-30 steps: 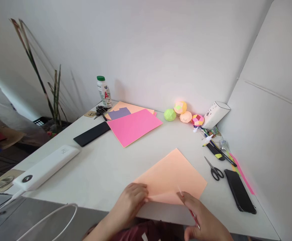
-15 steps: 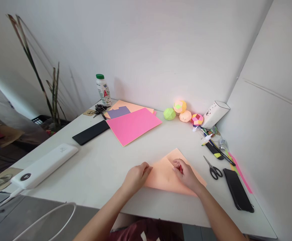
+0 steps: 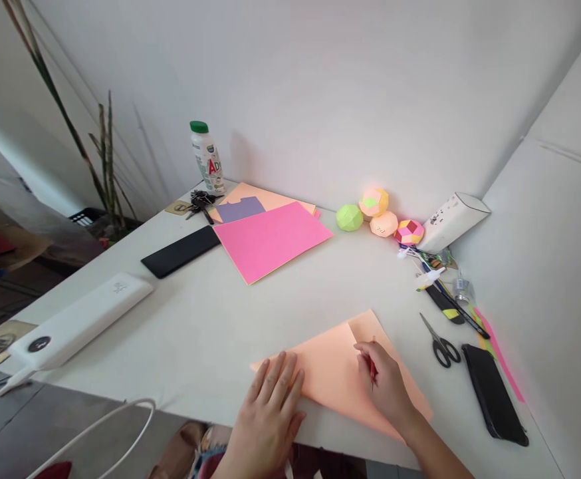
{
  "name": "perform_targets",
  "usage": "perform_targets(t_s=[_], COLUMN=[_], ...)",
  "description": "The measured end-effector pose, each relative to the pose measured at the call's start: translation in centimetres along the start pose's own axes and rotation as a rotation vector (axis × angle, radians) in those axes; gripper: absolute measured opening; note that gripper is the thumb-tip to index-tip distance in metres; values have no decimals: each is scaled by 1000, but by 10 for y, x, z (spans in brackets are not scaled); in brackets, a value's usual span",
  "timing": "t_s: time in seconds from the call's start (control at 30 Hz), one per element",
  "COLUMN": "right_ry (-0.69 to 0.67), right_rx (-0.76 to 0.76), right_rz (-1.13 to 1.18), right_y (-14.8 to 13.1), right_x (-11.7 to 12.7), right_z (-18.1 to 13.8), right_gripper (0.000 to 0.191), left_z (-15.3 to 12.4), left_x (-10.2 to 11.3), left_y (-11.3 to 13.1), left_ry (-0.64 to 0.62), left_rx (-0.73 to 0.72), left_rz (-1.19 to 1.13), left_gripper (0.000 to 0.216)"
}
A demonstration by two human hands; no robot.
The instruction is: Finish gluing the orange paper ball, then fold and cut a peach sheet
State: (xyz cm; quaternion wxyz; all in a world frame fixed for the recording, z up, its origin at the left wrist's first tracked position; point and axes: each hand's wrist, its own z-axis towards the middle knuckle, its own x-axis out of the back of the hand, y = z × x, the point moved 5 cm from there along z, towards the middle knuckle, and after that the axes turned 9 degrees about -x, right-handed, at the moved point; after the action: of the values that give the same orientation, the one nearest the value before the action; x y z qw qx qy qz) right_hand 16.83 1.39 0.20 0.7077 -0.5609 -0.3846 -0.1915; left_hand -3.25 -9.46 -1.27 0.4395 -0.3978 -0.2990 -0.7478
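Note:
A sheet of peach paper (image 3: 330, 362) lies folded at the table's front, with one flap over a larger layer. My left hand (image 3: 270, 406) rests flat on its left end, fingers stretched out. Over the right part of the sheet, my right hand (image 3: 383, 382) is closed round a slim red pen (image 3: 373, 369); most of the pen is hidden by the fingers. The fingertips of that hand are by the flap's edge. Black-handled scissors (image 3: 440, 342) lie to the right of the sheet, apart from both hands.
Pink paper (image 3: 273, 243) lies behind on other sheets. Paper balls (image 3: 350, 217), a white box (image 3: 455, 223), a glue bottle (image 3: 430, 278) and a black phone (image 3: 494, 396) are to the right. A white lamp (image 3: 84, 322), black slab (image 3: 181, 251) and green-capped bottle (image 3: 208, 159) stand left.
My left hand has gone from pinched fingers to lying flat on the paper's left end. My right hand keeps the pen near the flap's edge. The view has shifted slightly.

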Motion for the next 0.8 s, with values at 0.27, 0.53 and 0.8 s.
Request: perform_targets(t_s=[0.27, 0.53, 0.8], right_ry=[-94, -52, -69], right_rx=[146, 255, 286], right_rz=[-208, -251, -370], right_y=[-15, -19, -25], right_x=[-1, -4, -4], right_z=[3, 1, 3], right_gripper=[22, 37, 50], left_z=[-4, -23, -28], left_x=[3, -7, -8], left_y=[-1, 3, 2], left_ry=[25, 19, 76], left_rx=[33, 42, 64], left_rz=[-15, -18, -48], left_gripper=[36, 39, 41])
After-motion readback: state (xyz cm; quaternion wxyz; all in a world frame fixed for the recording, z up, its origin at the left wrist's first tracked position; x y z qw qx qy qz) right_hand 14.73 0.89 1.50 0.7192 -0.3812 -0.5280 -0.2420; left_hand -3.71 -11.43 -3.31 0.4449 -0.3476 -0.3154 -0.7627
